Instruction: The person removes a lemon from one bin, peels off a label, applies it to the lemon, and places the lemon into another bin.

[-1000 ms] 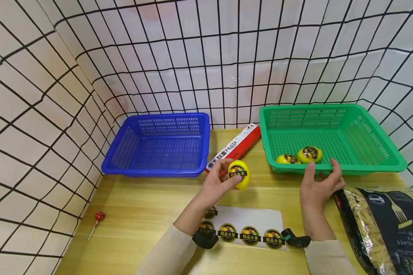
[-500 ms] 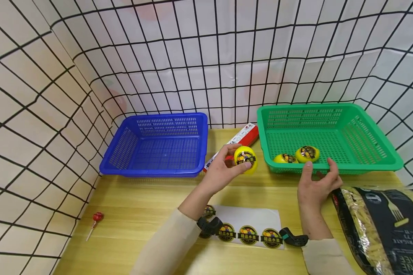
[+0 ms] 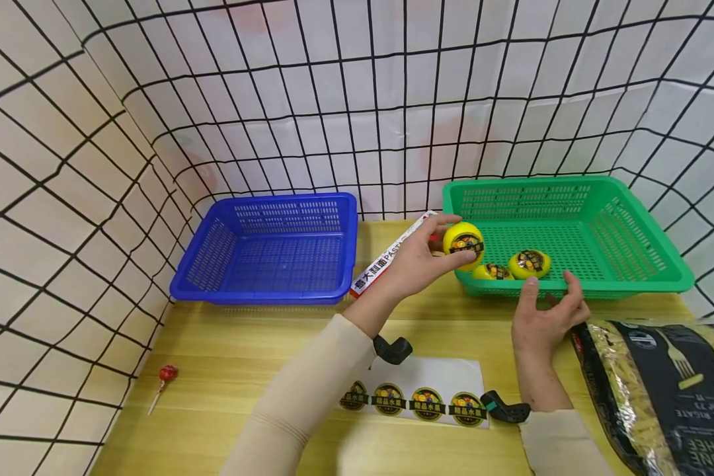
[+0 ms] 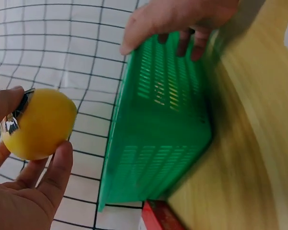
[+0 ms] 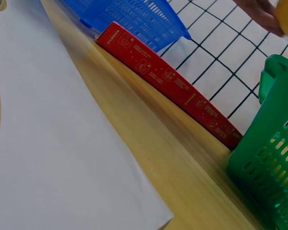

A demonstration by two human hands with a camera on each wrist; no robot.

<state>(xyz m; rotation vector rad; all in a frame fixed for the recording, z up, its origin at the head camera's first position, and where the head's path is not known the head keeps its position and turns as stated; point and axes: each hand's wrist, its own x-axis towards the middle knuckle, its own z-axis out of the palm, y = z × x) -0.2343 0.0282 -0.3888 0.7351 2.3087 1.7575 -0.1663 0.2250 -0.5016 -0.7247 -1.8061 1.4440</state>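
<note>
My left hand point(image 3: 419, 261) pinches a yellow lemon point(image 3: 463, 243) between thumb and fingers, over the left front corner of the green basket point(image 3: 571, 287). A round black-and-gold sticker point(image 3: 467, 244) is on the lemon, under the thumb. Two more stickered lemons lie inside the basket by its front wall: one lemon point(image 3: 529, 264) in full view, the other lemon point(image 3: 492, 272) partly hidden. My right hand point(image 3: 544, 324) is at the basket's front rim, fingers loosely bent, thumb tip right at the rim. In the left wrist view the held lemon point(image 4: 50, 125) is beside the basket point(image 4: 149, 129).
A blue basket point(image 3: 285, 291) stands at the left. Between the baskets lies a red and white pasta box point(image 3: 387, 259). A white sticker sheet point(image 3: 434, 373) lies in front, a pasta bag point(image 3: 660, 390) at the right, a lollipop point(image 3: 165, 375) at the left. Wire grid point(image 3: 345, 99) stands behind.
My left hand has carried the lemon right and away from me, from above the table to over the green basket's corner. My right hand has stayed at the rim.
</note>
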